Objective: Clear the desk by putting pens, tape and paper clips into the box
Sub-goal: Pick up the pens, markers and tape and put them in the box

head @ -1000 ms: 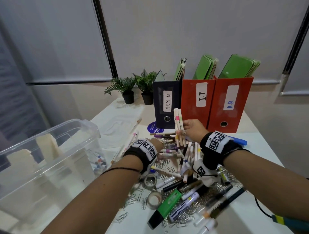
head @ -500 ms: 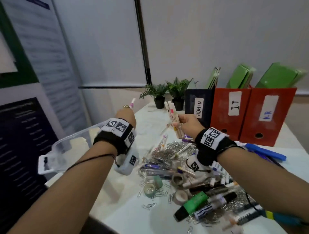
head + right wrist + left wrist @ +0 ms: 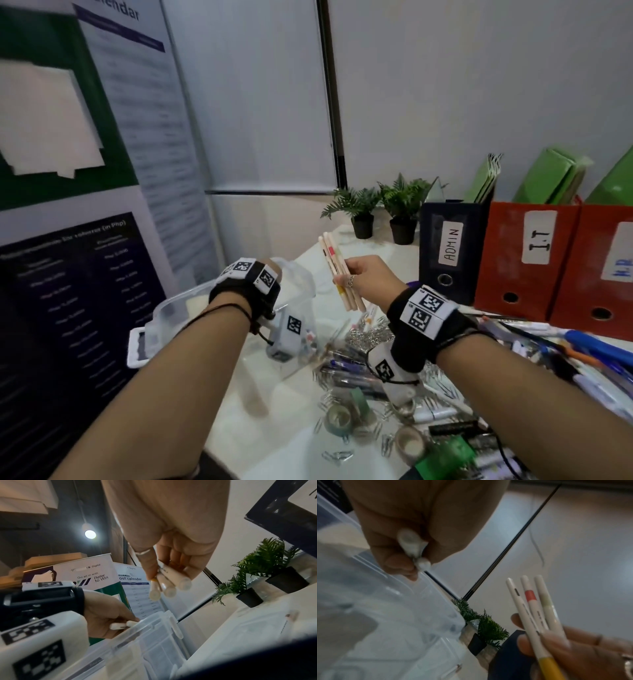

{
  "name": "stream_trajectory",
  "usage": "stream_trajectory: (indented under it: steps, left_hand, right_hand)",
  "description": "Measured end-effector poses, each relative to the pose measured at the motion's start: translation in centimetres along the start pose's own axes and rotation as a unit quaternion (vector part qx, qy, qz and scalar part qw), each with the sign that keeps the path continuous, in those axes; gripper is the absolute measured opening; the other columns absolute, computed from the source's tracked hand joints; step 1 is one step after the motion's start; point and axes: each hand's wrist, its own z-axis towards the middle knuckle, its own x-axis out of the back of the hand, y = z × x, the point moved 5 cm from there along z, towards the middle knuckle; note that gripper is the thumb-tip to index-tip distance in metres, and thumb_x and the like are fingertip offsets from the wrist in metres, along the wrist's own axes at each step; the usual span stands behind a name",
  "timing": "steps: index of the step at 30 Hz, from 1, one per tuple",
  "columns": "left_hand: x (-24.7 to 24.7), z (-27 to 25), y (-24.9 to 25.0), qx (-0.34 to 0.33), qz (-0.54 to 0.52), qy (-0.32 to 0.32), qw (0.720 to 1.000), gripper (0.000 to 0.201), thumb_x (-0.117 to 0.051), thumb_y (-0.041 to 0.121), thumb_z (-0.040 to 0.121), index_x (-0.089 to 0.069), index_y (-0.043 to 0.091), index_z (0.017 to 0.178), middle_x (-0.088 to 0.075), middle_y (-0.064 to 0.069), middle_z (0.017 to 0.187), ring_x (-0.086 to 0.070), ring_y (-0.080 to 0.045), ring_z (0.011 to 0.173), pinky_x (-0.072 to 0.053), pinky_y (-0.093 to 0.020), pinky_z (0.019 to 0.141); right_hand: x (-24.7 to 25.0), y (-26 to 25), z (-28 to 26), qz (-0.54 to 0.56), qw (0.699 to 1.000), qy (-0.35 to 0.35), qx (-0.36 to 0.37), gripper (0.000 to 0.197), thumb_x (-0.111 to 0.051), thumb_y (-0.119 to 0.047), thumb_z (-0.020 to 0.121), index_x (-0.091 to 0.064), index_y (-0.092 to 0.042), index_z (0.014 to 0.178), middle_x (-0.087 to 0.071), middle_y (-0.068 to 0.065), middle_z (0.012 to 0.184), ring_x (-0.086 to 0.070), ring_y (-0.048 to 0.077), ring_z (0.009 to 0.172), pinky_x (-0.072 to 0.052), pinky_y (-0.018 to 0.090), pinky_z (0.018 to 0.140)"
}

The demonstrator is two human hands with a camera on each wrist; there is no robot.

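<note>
Three white pens stand near upright, tips tilted up-left, above the bench. Right hand fingers curled round them. Left hand over the clear box, pinching white pens. Loose pens, tape rolls and clips heaped beneath; binders behind.

**Two hands with pens beside the clear box**

The left hand fills the top of the view, its fingers curled round a white pen seen end-on (only the butt and a small tip show). Just below and to its left lies the clear plastic box. Lower right, the right hand grips three white pens, fanned upward, one with a yellow end. Between the hands, farther off, stand small potted plants.
</note>
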Motion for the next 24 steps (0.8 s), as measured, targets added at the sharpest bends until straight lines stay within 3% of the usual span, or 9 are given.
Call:
stream_trajectory:
  steps: [3, 6, 9, 10, 11, 13, 16, 19, 24]
  left_hand:
    - [0.1, -0.3, 1.0, -0.052, 0.033, -0.025, 0.998, 0.036, -0.054, 0.023, 0.09, -0.056, 0.004, 0.121, -0.061, -0.014, 0.122, -0.061, -0.02, 0.091, -0.055, -0.03, 0.084]
    - [0.9, -1.3, 1.8, -0.053, -0.036, -0.026, 0.998, 0.039, -0.047, 0.017, 0.097, -0.046, -0.002, 0.131, -0.054, -0.018, 0.131, -0.059, -0.024, 0.107, -0.049, -0.026, 0.079]
    - [1.7, -1.4, 0.1, -0.011, -0.167, 0.029, 0.985, 0.036, -0.041, 0.008, 0.096, -0.047, -0.001, 0.13, -0.053, -0.017, 0.132, -0.051, -0.029, 0.122, -0.04, -0.03, 0.096]
    - [1.7, -1.9, -0.4, -0.003, -0.2, 0.045, 0.979, 0.037, -0.041, 0.01, 0.096, -0.048, 0.001, 0.132, -0.053, -0.016, 0.133, -0.05, -0.029, 0.122, -0.039, -0.03, 0.098]
    - [1.1, -2.1, -0.9, 0.004, -0.217, 0.052, 0.975, 0.042, -0.043, 0.015, 0.096, -0.044, 0.003, 0.136, -0.053, -0.015, 0.134, -0.05, -0.029, 0.123, -0.039, -0.029, 0.099]
    - [-0.6, -2.9, -1.5, 0.002, -0.208, 0.042, 0.977, 0.069, -0.05, 0.029, 0.093, -0.016, 0.008, 0.149, -0.046, -0.013, 0.141, -0.043, -0.03, 0.13, -0.036, -0.032, 0.105]
    - [-3.2, -3.6, -2.6, 0.004, -0.202, 0.03, 0.979, 0.11, -0.058, 0.054, 0.082, 0.022, 0.015, 0.146, -0.012, -0.012, 0.157, -0.015, -0.033, 0.144, -0.021, -0.047, 0.115]
    - [-3.6, -4.6, -3.1, 0.006, -0.244, 0.052, 0.968, 0.123, -0.06, 0.068, 0.072, 0.025, 0.017, 0.145, 0.01, -0.007, 0.158, 0.002, -0.03, 0.146, -0.011, -0.05, 0.117]
    - [-4.3, -5.0, -3.8, -0.013, -0.269, 0.08, 0.96, 0.119, -0.057, 0.071, 0.071, 0.024, 0.024, 0.145, 0.009, -0.01, 0.158, 0.004, -0.03, 0.146, -0.01, -0.052, 0.117]
  right_hand:
    - [-0.4, 0.3, 0.8, -0.004, 1.0, -0.01, -0.009, 0.012, -0.058, -0.007, 0.088, -0.067, -0.013, 0.084, -0.062, -0.001, 0.073, -0.058, 0.016, 0.078, -0.048, 0.029, 0.081]
    - [-0.7, 0.1, 1.6, -0.02, 0.999, -0.019, -0.016, 0.014, -0.058, -0.01, 0.089, -0.065, -0.011, 0.077, -0.059, 0.005, 0.068, -0.054, 0.019, 0.069, -0.045, 0.029, 0.07]
    - [-2.1, -1.1, 2.5, -0.066, 0.998, -0.021, -0.009, 0.016, -0.056, -0.013, 0.09, -0.062, -0.008, 0.076, -0.05, 0.003, 0.059, -0.043, 0.014, 0.054, -0.036, 0.017, 0.05]
    - [-3.0, -1.8, 3.0, -0.084, 0.996, -0.021, 0.004, 0.016, -0.055, -0.013, 0.09, -0.061, -0.007, 0.077, -0.048, 0.003, 0.06, -0.042, 0.014, 0.054, -0.032, 0.019, 0.047]
    - [-4.0, -2.4, 3.6, -0.104, 0.994, -0.025, 0.02, 0.015, -0.054, -0.013, 0.09, -0.062, -0.006, 0.079, -0.05, 0.005, 0.064, -0.045, 0.017, 0.058, -0.032, 0.021, 0.049]
    - [-6.3, -4.0, 4.6, -0.16, 0.985, -0.033, 0.05, 0.017, -0.054, -0.013, 0.09, -0.066, -0.003, 0.086, -0.055, 0.011, 0.075, -0.051, 0.021, 0.072, -0.034, 0.025, 0.054]
    - [-9.3, -5.5, 5.5, -0.281, 0.956, -0.082, 0.025, 0.022, -0.054, -0.017, 0.093, -0.064, -0.006, 0.11, -0.062, 0.016, 0.095, -0.063, 0.027, 0.096, -0.041, 0.024, 0.059]
    - [-10.8, -5.9, 5.7, -0.366, 0.923, -0.115, 0.0, 0.042, -0.043, -0.028, 0.099, -0.049, -0.002, 0.131, -0.054, 0.017, 0.132, -0.052, 0.03, 0.122, -0.043, 0.03, 0.091]
    - [-8.5, -6.1, 5.0, -0.313, 0.948, -0.031, 0.044, 0.038, -0.039, -0.024, 0.1, -0.062, 0.002, 0.115, -0.062, 0.019, 0.12, -0.055, 0.032, 0.114, -0.042, 0.032, 0.092]
